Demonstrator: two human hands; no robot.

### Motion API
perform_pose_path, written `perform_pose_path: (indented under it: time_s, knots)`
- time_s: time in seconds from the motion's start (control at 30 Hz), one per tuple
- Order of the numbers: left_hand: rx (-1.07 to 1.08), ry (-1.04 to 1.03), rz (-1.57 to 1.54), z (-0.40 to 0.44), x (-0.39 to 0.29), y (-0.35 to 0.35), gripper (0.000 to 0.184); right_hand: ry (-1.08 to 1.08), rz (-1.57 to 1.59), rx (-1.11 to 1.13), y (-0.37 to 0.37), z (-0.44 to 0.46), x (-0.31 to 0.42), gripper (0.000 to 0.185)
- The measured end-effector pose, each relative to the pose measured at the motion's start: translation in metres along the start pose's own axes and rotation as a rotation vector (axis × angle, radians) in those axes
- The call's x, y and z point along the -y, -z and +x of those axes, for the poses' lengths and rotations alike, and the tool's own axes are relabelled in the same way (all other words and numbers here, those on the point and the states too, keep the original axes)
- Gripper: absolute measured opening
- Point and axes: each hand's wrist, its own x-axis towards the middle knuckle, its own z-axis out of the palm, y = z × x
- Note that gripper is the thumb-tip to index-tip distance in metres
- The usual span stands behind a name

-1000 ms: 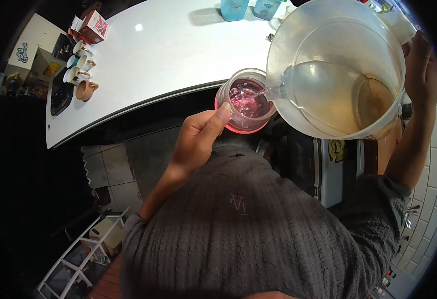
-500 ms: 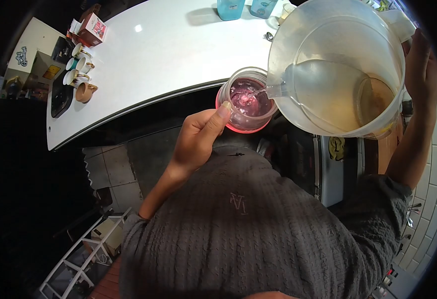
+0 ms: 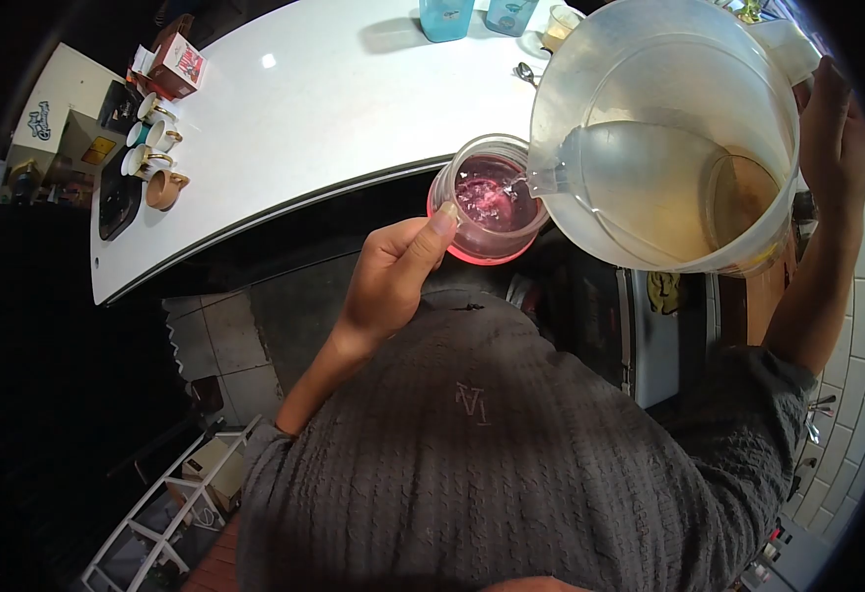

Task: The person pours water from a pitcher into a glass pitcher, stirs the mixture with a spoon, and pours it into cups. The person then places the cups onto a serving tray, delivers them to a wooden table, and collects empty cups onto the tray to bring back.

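Note:
My left hand (image 3: pixel 400 266) is closed around a clear jar (image 3: pixel 492 244) with a pink-red lower part, its thumb near the rim. Reddish liquid swirls inside the jar. A large translucent plastic pitcher (image 3: pixel 640 89) is tilted so that its spout sits at the jar's right rim, and a thin stream runs from it into the jar. Pale liquid lies along the pitcher's lower side. At the pitcher's handle, on the far right, is my right hand (image 3: pixel 840 138), wrapped round it; some of its fingers are hidden in shadow.
A white counter (image 3: pixel 294 128) curves behind the jar. On its left stand several mugs (image 3: pixel 164 187), a black tray (image 3: pixel 117 202) and a red-and-white box (image 3: pixel 178 69). Blue cups (image 3: pixel 445 18), a small glass (image 3: pixel 559 28) and a spoon (image 3: pixel 524 72) are near the back.
The stream keeps running into the jar, and the liquid there looks slightly higher and more stirred. Both hands hold nearly the same positions; the view has shifted slightly.

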Motion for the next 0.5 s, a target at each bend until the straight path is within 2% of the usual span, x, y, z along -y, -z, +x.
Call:
perform_pose_path:
  time_s: [0.5]
  knots:
    - [0.024,-0.003,-0.015,-0.002,0.005,-0.007,0.046,-0.053,-0.006,0.023,0.017,-0.011,-0.011,0.057]
